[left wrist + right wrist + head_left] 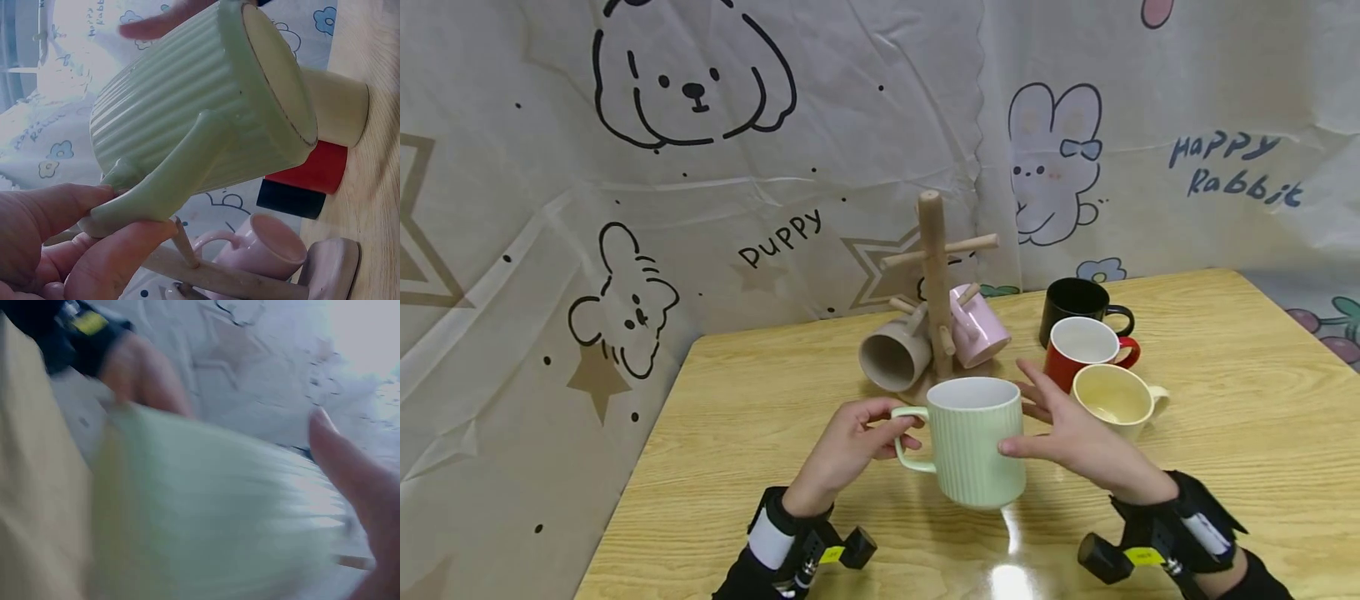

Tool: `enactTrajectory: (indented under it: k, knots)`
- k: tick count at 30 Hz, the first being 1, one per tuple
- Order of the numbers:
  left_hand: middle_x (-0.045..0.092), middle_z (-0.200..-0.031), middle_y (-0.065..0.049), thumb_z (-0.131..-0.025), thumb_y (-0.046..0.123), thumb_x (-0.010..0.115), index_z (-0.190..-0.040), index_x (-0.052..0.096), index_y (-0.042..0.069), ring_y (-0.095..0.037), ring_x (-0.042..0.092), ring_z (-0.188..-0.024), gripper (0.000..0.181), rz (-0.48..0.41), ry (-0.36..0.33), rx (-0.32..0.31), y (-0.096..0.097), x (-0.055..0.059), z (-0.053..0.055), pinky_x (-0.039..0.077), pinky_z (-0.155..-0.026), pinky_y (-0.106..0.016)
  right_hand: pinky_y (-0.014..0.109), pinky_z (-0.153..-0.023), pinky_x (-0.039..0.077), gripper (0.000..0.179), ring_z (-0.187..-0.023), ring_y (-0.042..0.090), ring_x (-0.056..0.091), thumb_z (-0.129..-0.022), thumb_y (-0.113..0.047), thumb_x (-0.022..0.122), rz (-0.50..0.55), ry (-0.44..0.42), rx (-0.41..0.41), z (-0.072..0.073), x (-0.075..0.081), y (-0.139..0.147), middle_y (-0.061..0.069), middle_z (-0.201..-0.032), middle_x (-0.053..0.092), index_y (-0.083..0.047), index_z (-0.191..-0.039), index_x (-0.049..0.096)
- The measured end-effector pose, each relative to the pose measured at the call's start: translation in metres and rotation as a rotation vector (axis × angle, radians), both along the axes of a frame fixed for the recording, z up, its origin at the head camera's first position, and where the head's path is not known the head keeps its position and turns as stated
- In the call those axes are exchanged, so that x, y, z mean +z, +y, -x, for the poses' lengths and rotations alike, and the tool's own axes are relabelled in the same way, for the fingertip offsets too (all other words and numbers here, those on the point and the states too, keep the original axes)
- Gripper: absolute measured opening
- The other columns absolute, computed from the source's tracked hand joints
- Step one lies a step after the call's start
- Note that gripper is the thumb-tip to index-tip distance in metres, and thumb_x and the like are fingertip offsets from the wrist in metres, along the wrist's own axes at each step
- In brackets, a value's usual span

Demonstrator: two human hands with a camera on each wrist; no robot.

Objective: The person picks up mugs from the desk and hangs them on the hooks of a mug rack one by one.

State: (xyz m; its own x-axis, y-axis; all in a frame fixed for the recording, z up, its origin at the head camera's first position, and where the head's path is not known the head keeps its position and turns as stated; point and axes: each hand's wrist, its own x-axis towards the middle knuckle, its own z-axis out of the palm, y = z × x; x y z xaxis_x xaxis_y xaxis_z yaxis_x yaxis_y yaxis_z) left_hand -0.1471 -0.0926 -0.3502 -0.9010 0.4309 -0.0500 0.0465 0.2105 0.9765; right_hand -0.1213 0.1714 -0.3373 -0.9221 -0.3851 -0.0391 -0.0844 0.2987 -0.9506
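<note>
A pale green ribbed mug (977,442) is held upright above the table, its handle (169,175) pointing left. My left hand (861,442) pinches that handle between thumb and fingers. At the mug's other side is my right hand (1075,429), fingers and thumb spread apart; its thumb overlaps the mug's front in the head view. The right wrist view is blurred, with the thumb (344,462) beside the ribbed wall. Behind the mug stands a wooden mug tree (934,283), with a grey mug (895,354) and a pink mug (977,327) on its lower pegs.
To the right, a black mug (1051,310), a red mug (1060,358) and a cream-yellow mug (1120,396) stand in a row, handles to the right. The wooden table (722,467) meets a printed cloth backdrop (850,100) at its back and left edges.
</note>
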Motion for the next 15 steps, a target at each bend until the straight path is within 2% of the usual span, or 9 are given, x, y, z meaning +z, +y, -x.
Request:
enactTrajectory:
  k: [2,7,11,15]
  knots:
    - [0.063,-0.104,-0.02,-0.085,0.03,0.056,-0.097,0.062,-0.002,-0.019,0.062,-0.083,0.035,-0.008,-0.002,-0.001,0.0,0.0,0.0,0.052,-0.07,-0.028,0.055,-0.095,0.036,0.095,-0.121,0.04,0.033,-0.076,-0.025,0.067,0.087,-0.049,-0.037,0.0,-0.008,-0.012,0.027,-0.14,0.026,-0.006,-0.143,0.002]
    - [0.064,-0.102,-0.019,-0.085,0.029,0.056,-0.097,0.062,-0.002,-0.018,0.062,-0.083,0.034,-0.016,0.002,0.002,0.002,-0.001,0.0,0.052,-0.069,-0.027,0.04,-0.085,0.042,0.084,-0.102,0.028,0.047,-0.071,-0.016,0.071,0.261,-0.085,-0.144,-0.001,-0.023,-0.035,0.022,-0.122,0.043,-0.006,-0.137,0.019]
    - [0.064,-0.1,-0.019,-0.085,0.026,0.056,-0.096,0.061,-0.004,-0.018,0.063,-0.081,0.032,-0.024,0.026,0.002,0.002,-0.004,0.001,0.052,-0.068,-0.027,0.038,-0.081,0.044,0.075,-0.098,0.025,0.05,-0.068,-0.014,0.073,0.298,-0.105,-0.232,-0.003,-0.029,-0.045,0.019,-0.116,0.048,-0.007,-0.129,0.032]
    - [0.064,-0.098,-0.02,-0.085,0.023,0.057,-0.096,0.062,-0.004,-0.017,0.063,-0.077,0.029,0.008,0.072,0.02,0.004,-0.005,0.001,0.053,-0.068,-0.028,0.037,-0.08,0.045,0.068,-0.096,0.024,0.052,-0.068,-0.011,0.072,0.324,-0.112,-0.287,-0.004,-0.035,-0.051,0.019,-0.114,0.05,-0.004,-0.125,0.036]
